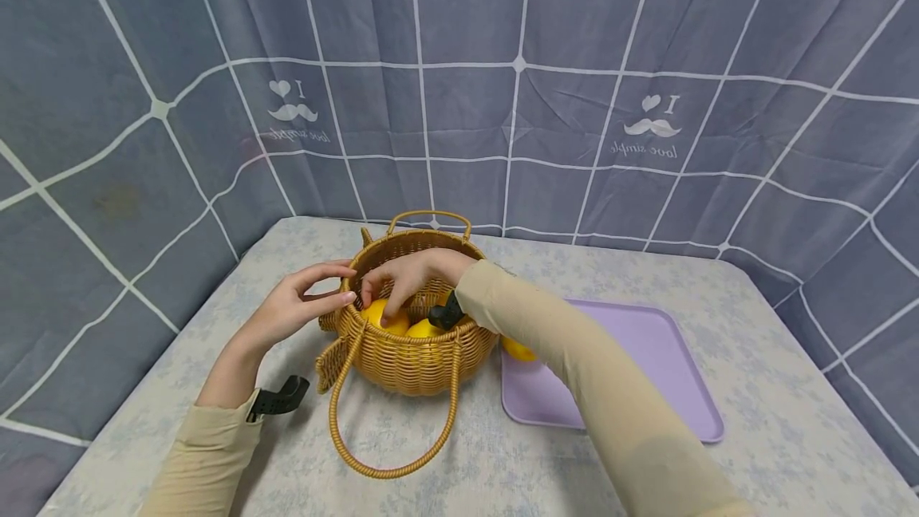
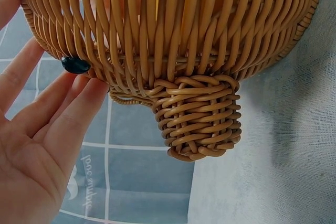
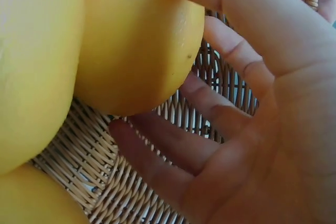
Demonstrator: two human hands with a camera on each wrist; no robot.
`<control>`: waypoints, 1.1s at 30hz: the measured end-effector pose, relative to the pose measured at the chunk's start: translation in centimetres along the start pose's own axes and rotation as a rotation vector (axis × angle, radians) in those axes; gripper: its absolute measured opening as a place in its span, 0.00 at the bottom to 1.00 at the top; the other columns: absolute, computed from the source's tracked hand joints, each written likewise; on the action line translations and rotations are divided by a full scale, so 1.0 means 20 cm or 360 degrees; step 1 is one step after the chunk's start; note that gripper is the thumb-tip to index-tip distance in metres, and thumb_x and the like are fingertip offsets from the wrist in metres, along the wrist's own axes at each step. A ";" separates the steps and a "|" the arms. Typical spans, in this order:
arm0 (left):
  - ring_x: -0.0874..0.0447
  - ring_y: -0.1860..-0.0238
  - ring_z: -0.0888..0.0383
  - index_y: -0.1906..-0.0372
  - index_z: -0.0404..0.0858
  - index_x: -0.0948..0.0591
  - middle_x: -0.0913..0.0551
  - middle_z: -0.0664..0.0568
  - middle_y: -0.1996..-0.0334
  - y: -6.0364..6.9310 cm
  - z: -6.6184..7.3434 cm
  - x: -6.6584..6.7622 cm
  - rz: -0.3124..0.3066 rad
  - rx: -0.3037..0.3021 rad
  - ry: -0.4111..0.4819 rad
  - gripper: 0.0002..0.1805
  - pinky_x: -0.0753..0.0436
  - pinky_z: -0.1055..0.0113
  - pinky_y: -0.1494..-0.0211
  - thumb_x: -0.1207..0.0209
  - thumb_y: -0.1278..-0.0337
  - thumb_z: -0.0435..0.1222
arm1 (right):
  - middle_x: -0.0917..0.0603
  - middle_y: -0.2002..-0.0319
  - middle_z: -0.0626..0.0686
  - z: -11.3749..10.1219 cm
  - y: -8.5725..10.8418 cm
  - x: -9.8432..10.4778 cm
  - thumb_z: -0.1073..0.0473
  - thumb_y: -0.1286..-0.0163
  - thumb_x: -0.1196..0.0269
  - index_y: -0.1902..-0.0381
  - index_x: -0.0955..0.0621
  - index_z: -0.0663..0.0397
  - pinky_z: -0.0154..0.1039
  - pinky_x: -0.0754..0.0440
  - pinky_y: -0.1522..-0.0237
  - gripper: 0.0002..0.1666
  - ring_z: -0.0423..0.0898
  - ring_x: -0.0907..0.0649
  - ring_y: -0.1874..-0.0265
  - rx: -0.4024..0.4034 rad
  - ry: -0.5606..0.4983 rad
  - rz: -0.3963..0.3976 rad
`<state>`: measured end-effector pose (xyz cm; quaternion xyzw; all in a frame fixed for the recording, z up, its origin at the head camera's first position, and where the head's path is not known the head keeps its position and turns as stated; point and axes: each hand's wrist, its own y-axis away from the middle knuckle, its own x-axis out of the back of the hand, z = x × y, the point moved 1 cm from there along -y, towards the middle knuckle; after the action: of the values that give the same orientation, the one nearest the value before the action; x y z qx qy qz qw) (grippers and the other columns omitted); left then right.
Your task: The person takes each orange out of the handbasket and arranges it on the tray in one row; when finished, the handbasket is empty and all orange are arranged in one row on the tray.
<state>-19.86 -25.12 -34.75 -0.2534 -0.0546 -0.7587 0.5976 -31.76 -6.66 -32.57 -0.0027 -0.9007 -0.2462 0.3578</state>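
A round wicker basket [image 1: 409,361] with two hoop handles holds several yellow fruits [image 1: 424,329] that look like lemons. My left hand [image 1: 287,305] holds the basket's left rim. Its fingers [image 2: 79,114] touch the outer weave beside a black bead in the left wrist view. Inside the basket, my right hand [image 1: 412,278] grips one lemon [image 3: 142,45], thumb on top and fingers round its side and underneath. Another lemon [image 3: 37,61] lies against it. The basket's floor is partly hidden by the fruit and the right hand.
Right of the basket lies a flat purple tray [image 1: 646,333] with a yellow fruit [image 1: 518,349] at its left edge, partly covered by the right sleeve. The front handle [image 1: 391,473] hangs down onto the patterned tablecloth. A grey checked curtain [image 1: 467,110] stands behind the table.
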 end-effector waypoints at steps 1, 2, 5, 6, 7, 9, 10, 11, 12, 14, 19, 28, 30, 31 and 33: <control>0.37 0.35 0.43 0.42 0.33 0.26 0.36 0.44 0.34 0.00 0.00 0.00 -0.0001 0.0002 0.0001 0.22 0.30 0.44 0.42 0.41 0.38 0.39 | 0.28 0.45 0.46 0.00 0.00 0.00 0.55 0.41 0.33 0.45 0.26 0.44 0.34 0.29 0.50 0.25 0.41 0.30 0.47 -0.0008 0.0012 0.0004; 0.38 0.35 0.42 0.42 0.33 0.26 0.36 0.44 0.34 0.00 0.00 0.00 -0.0003 0.0000 0.0003 0.22 0.30 0.44 0.41 0.41 0.38 0.39 | 0.29 0.45 0.47 0.00 0.00 0.00 0.55 0.41 0.34 0.44 0.26 0.44 0.34 0.28 0.50 0.26 0.41 0.30 0.47 -0.0018 0.0013 0.0006; 0.38 0.35 0.42 0.41 0.33 0.26 0.36 0.44 0.33 0.00 0.00 0.00 -0.0005 -0.0005 0.0005 0.22 0.30 0.44 0.41 0.41 0.37 0.39 | 0.30 0.41 0.46 0.00 0.01 0.00 0.57 0.41 0.37 0.39 0.27 0.40 0.33 0.30 0.47 0.30 0.40 0.32 0.44 -0.0047 0.0031 0.0011; 0.38 0.35 0.43 0.41 0.33 0.26 0.36 0.44 0.33 0.00 0.00 0.01 -0.0005 -0.0007 0.0006 0.22 0.30 0.44 0.41 0.41 0.37 0.39 | 0.31 0.40 0.46 0.00 0.01 0.00 0.58 0.41 0.38 0.38 0.27 0.39 0.33 0.31 0.46 0.30 0.40 0.32 0.42 -0.0050 0.0022 0.0007; 0.38 0.35 0.43 0.41 0.33 0.26 0.36 0.45 0.33 0.00 0.00 0.01 -0.0005 -0.0006 0.0005 0.22 0.30 0.44 0.41 0.41 0.37 0.39 | 0.31 0.39 0.45 0.00 0.01 0.00 0.59 0.40 0.39 0.38 0.27 0.39 0.33 0.32 0.45 0.30 0.40 0.33 0.41 -0.0049 0.0017 0.0003; 0.38 0.35 0.43 0.41 0.34 0.26 0.36 0.45 0.33 0.00 0.00 0.01 -0.0005 -0.0007 0.0002 0.22 0.30 0.45 0.41 0.41 0.38 0.39 | 0.31 0.38 0.43 0.01 0.01 0.00 0.60 0.40 0.41 0.38 0.26 0.39 0.32 0.33 0.43 0.30 0.39 0.33 0.40 -0.0055 0.0008 -0.0004; 0.38 0.35 0.43 0.41 0.34 0.26 0.36 0.45 0.33 0.00 0.00 0.01 -0.0004 -0.0005 -0.0002 0.22 0.30 0.44 0.41 0.41 0.38 0.39 | 0.31 0.38 0.43 0.01 0.01 0.01 0.61 0.40 0.41 0.39 0.26 0.39 0.32 0.33 0.43 0.29 0.38 0.33 0.40 -0.0055 0.0000 -0.0009; 0.39 0.35 0.43 0.41 0.34 0.26 0.37 0.45 0.33 0.00 0.00 0.01 -0.0003 -0.0005 -0.0008 0.22 0.30 0.44 0.42 0.41 0.38 0.39 | 0.30 0.38 0.42 0.01 0.01 0.01 0.61 0.40 0.41 0.39 0.25 0.39 0.31 0.33 0.43 0.29 0.38 0.33 0.40 -0.0054 -0.0007 -0.0014; 0.39 0.34 0.43 0.41 0.34 0.26 0.36 0.45 0.33 -0.01 0.00 0.01 -0.0001 -0.0003 -0.0013 0.22 0.30 0.44 0.41 0.41 0.38 0.39 | 0.30 0.38 0.42 0.01 0.01 0.01 0.61 0.40 0.41 0.39 0.25 0.39 0.31 0.33 0.43 0.29 0.38 0.33 0.40 -0.0055 -0.0023 -0.0020; 0.40 0.34 0.43 0.41 0.34 0.26 0.36 0.44 0.33 -0.01 0.00 0.01 -0.0001 -0.0003 -0.0018 0.22 0.30 0.43 0.42 0.41 0.38 0.39 | 0.30 0.38 0.43 0.02 0.01 0.01 0.62 0.40 0.41 0.40 0.25 0.40 0.31 0.32 0.44 0.29 0.37 0.33 0.41 -0.0061 -0.0054 -0.0035; 0.39 0.34 0.42 0.42 0.34 0.26 0.36 0.45 0.33 -0.01 0.00 0.00 -0.0006 0.0005 -0.0003 0.22 0.30 0.43 0.42 0.41 0.38 0.39 | 0.32 0.40 0.49 0.03 0.01 0.00 0.62 0.41 0.37 0.42 0.28 0.43 0.34 0.27 0.51 0.29 0.43 0.31 0.45 -0.0093 -0.0180 -0.0092; 0.34 0.37 0.42 0.42 0.37 0.25 0.36 0.45 0.33 -0.01 0.00 0.00 -0.0003 0.0019 0.0004 0.21 0.28 0.46 0.43 0.41 0.38 0.40 | 0.30 0.51 0.51 0.02 0.02 0.00 0.59 0.45 0.30 0.50 0.30 0.48 0.32 0.26 0.58 0.27 0.43 0.28 0.56 -0.0099 -0.0068 0.0005; 0.34 0.37 0.43 0.42 0.37 0.25 0.36 0.46 0.34 -0.01 0.00 0.00 -0.0001 0.0014 0.0005 0.21 0.28 0.47 0.42 0.41 0.38 0.39 | 0.29 0.54 0.51 0.02 0.02 0.00 0.60 0.45 0.30 0.52 0.31 0.48 0.31 0.27 0.59 0.26 0.43 0.28 0.58 -0.0095 0.0000 0.0030; 0.33 0.37 0.43 0.43 0.37 0.25 0.36 0.46 0.34 -0.01 0.00 0.00 0.0001 0.0011 0.0006 0.21 0.28 0.47 0.42 0.41 0.38 0.39 | 0.29 0.55 0.51 0.02 0.02 0.00 0.60 0.45 0.30 0.52 0.31 0.48 0.31 0.27 0.59 0.26 0.43 0.28 0.58 -0.0097 0.0037 0.0045; 0.33 0.37 0.44 0.42 0.35 0.25 0.36 0.46 0.34 0.00 0.00 0.00 0.0000 0.0006 0.0009 0.21 0.28 0.48 0.42 0.41 0.38 0.39 | 0.30 0.56 0.51 0.02 0.03 0.00 0.60 0.45 0.31 0.52 0.31 0.48 0.31 0.28 0.59 0.26 0.43 0.29 0.58 -0.0117 0.0118 0.0074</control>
<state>-19.88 -25.14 -34.74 -0.2502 -0.0543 -0.7594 0.5981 -31.87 -6.00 -32.50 -0.0276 -0.8768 -0.2708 0.3963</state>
